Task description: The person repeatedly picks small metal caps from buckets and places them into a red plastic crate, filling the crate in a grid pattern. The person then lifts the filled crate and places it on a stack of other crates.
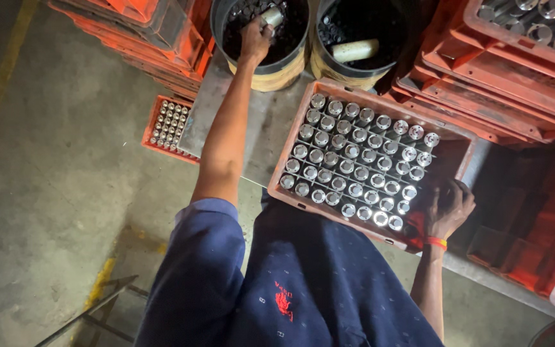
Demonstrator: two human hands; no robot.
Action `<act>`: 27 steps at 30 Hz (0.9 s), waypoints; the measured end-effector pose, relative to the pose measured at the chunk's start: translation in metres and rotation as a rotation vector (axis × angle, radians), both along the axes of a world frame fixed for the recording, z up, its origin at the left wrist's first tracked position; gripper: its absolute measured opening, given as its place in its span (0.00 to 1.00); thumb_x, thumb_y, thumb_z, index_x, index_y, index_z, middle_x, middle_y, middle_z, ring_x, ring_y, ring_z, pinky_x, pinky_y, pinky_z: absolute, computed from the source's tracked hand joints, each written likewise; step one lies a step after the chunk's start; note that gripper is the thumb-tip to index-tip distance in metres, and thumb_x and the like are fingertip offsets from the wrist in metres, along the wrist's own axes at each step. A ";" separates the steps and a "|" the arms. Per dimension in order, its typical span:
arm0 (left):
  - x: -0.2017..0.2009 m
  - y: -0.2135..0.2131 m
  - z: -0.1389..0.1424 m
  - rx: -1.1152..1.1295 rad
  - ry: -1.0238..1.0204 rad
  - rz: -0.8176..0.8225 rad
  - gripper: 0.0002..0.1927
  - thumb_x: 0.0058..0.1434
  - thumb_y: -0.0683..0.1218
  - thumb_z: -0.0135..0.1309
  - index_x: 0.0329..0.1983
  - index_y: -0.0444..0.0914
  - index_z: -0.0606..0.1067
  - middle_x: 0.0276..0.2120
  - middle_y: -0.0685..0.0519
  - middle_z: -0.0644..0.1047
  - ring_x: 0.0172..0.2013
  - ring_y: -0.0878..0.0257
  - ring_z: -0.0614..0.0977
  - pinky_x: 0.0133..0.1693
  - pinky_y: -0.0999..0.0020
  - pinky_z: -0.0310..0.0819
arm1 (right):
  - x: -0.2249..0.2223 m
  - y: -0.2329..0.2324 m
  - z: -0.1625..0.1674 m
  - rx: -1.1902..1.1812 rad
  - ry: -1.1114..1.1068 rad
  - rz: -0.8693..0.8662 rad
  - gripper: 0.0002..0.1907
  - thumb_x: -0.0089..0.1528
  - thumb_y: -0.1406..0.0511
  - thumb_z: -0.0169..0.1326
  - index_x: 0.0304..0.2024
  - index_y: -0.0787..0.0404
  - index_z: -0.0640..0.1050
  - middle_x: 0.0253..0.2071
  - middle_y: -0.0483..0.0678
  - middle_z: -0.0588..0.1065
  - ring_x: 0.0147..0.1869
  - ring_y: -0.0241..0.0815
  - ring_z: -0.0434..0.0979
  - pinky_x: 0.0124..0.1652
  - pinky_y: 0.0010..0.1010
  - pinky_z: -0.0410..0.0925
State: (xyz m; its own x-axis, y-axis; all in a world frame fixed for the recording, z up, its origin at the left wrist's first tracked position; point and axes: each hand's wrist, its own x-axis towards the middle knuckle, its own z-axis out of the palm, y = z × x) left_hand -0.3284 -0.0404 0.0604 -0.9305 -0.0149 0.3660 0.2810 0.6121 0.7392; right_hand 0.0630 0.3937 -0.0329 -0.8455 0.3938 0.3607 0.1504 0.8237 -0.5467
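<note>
Left hand (256,40) reaches far out, fingers clenched around a pale handle (272,17) that stands in the left bucket (259,38). Right hand (449,209) has its fingers curled over the near right corner of the orange crate (303,138), gripping the rim.

Risks, as a judgement: the crate sits tilted on the desk (261,125) edge with only one hand on it, so a slip at that corner could tip it and spill the metal cylinders (354,164). The bucket's dark contents look oily; a wet handle may slide in the fingers. The long stretch leaves the body off balance.

Materials: handle is pale, round, smooth, maybe plastic or wood. Buckets are dark round tubs with yellowish sides; the second bucket (361,45), just right of the left fingers, holds a similar handle lying flat. Cylinders are shiny steel, round-topped, standing in divider rows. Crate is rigid moulded plastic, scuffed. More orange crates (515,71) stack beyond the right fingers; a small crate (167,125) of parts sits on the concrete floor (52,193) below the left arm.
</note>
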 end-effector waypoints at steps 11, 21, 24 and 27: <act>0.057 0.018 -0.010 0.805 -0.195 -0.066 0.26 0.75 0.65 0.49 0.47 0.35 0.71 0.25 0.58 0.66 0.20 0.71 0.64 0.20 0.76 0.55 | 0.003 -0.020 0.016 -0.120 0.143 -0.107 0.12 0.72 0.66 0.61 0.56 0.63 0.80 0.50 0.53 0.78 0.55 0.50 0.75 0.58 0.42 0.67; 0.333 0.156 -0.113 1.199 -1.153 -0.485 0.09 0.68 0.52 0.54 0.49 0.47 0.72 0.25 0.63 0.69 0.19 0.76 0.65 0.18 0.80 0.54 | -0.019 -0.122 0.016 -0.783 -0.265 0.340 0.15 0.66 0.66 0.61 0.54 0.62 0.82 0.45 0.48 0.81 0.49 0.37 0.78 0.51 0.27 0.70; 0.330 0.144 -0.122 1.211 -1.136 -0.346 0.08 0.74 0.51 0.50 0.49 0.43 0.72 0.25 0.60 0.70 0.18 0.74 0.64 0.17 0.79 0.53 | -0.036 -0.113 0.012 -0.748 -0.237 0.432 0.14 0.63 0.66 0.64 0.51 0.61 0.84 0.49 0.46 0.82 0.52 0.36 0.80 0.53 0.28 0.71; 0.321 0.128 -0.123 1.165 -1.081 -0.261 0.13 0.72 0.52 0.46 0.52 0.42 0.75 0.24 0.57 0.72 0.17 0.73 0.65 0.15 0.78 0.53 | -0.070 -0.085 0.007 -0.803 -0.063 0.171 0.12 0.64 0.65 0.66 0.48 0.61 0.83 0.40 0.46 0.80 0.41 0.34 0.77 0.43 0.28 0.70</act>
